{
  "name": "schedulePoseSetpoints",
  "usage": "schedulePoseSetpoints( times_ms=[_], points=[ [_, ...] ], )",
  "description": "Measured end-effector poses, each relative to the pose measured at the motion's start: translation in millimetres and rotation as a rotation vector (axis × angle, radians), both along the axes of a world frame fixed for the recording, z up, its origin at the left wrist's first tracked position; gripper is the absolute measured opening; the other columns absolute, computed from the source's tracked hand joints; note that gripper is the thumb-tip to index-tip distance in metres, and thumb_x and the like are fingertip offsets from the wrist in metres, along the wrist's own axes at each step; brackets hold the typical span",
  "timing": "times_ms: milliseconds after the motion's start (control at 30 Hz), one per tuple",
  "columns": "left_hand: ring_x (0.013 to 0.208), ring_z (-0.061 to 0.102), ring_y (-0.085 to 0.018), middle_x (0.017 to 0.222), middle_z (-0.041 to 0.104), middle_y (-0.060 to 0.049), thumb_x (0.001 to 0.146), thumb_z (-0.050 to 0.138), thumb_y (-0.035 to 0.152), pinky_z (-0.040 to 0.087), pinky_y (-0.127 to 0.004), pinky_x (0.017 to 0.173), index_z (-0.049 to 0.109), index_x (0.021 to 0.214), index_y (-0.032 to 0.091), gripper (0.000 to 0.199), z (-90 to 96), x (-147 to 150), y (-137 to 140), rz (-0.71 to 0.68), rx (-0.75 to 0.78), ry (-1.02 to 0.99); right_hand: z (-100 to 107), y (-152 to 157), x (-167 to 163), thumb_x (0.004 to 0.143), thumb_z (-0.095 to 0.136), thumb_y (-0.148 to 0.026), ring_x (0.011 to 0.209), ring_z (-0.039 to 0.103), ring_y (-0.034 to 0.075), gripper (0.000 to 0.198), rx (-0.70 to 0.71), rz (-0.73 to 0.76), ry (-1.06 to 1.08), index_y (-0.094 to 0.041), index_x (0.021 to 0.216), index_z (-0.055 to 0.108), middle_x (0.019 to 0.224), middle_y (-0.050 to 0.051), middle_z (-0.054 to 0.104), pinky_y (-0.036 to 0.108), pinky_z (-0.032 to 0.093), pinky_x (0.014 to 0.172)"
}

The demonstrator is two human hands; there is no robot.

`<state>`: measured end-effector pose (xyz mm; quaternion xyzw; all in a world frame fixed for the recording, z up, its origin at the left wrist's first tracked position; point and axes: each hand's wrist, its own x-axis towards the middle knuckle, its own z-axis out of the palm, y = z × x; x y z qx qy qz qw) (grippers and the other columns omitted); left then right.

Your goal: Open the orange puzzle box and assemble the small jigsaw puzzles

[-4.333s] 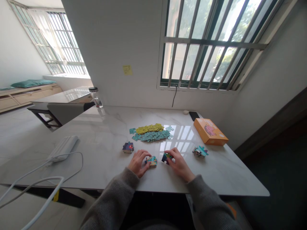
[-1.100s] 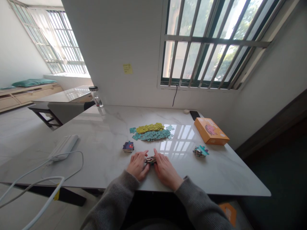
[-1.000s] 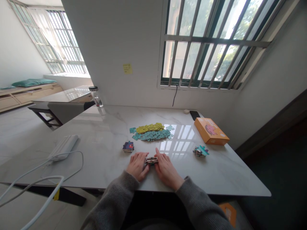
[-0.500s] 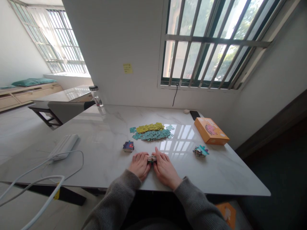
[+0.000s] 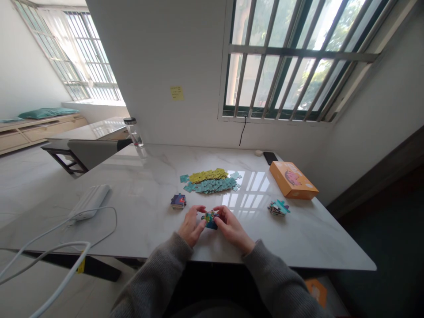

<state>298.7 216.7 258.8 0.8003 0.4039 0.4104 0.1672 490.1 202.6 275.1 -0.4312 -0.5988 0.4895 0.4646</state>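
Between my two hands, near the front edge of the table, is a stack of jigsaw puzzle pieces (image 5: 210, 221) with a blue, green and yellow picture facing me. My left hand (image 5: 192, 225) grips its left side, thumb in front and fingers behind. On the right side, my right hand (image 5: 232, 227) holds it the same way. A dark purple and red stack of puzzle pieces (image 5: 178, 201) sits just beyond my left hand. Farther to the right lies a teal-topped pile of puzzle pieces (image 5: 278, 207). Ahead are overlapping rows of yellow pieces (image 5: 208, 175) and light-blue pieces (image 5: 217, 185).
An orange box (image 5: 293, 180) and a black phone (image 5: 270, 158) are at the table's right back. To the left lies a white power strip (image 5: 89, 202) with cables (image 5: 62, 282). A clear bottle (image 5: 134, 132) stands at the far left corner of the marble-look table (image 5: 145, 221).
The stack in my hands has tipped, so its picture side now faces me instead of its edges. My fingers have shifted from lying along its sides to pinching it.
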Motion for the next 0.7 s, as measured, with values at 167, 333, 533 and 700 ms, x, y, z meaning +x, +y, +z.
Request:
schedulePoseSetpoints(
  times_ms=[167,333,533,700],
  points=[
    [0.110,0.054,-0.029,0.119,0.056,-0.013,0.082,0.062,0.025,0.046,-0.047,0.095,0.055,0.123,0.022,0.041,16.9,-7.7,-8.2,-0.036,0.451,0.190,11.3,5.5,0.4,0.077,0.068,-0.037,0.049,0.041,0.007,0.040,-0.322,0.004,0.235,-0.020,0.110,0.054,0.070,-0.006,0.054,0.023,0.031,0.048],
    [0.104,0.060,-0.024,0.106,0.067,-0.007,0.084,0.063,0.015,0.045,-0.043,0.094,0.062,0.109,0.024,0.026,22.1,-12.0,-7.0,-0.007,0.767,0.336,28.9,3.5,-7.0,0.073,0.071,-0.033,0.051,0.046,0.008,0.045,-0.437,0.045,0.329,-0.020,0.112,0.053,0.073,-0.004,0.058,0.022,0.031,0.044],
    [0.095,0.065,-0.019,0.096,0.072,-0.002,0.085,0.063,0.011,0.043,-0.041,0.094,0.062,0.099,0.024,0.020,29.7,-32.5,4.0,0.014,0.887,0.330,30.9,3.5,-19.0,0.074,0.074,-0.036,0.057,0.049,0.010,0.052,-0.401,0.089,0.400,-0.021,0.119,0.052,0.076,-0.003,0.058,0.022,0.035,0.048],
    [0.092,0.063,-0.021,0.092,0.070,-0.003,0.081,0.063,0.012,0.042,-0.038,0.086,0.062,0.094,0.024,0.018,38.3,-79.1,40.8,0.185,0.764,0.359,18.0,9.9,-10.4,0.076,0.072,-0.035,0.063,0.050,0.011,0.052,-0.338,-0.025,0.454,-0.022,0.122,0.050,0.080,-0.001,0.059,0.023,0.037,0.050]
  ],
)
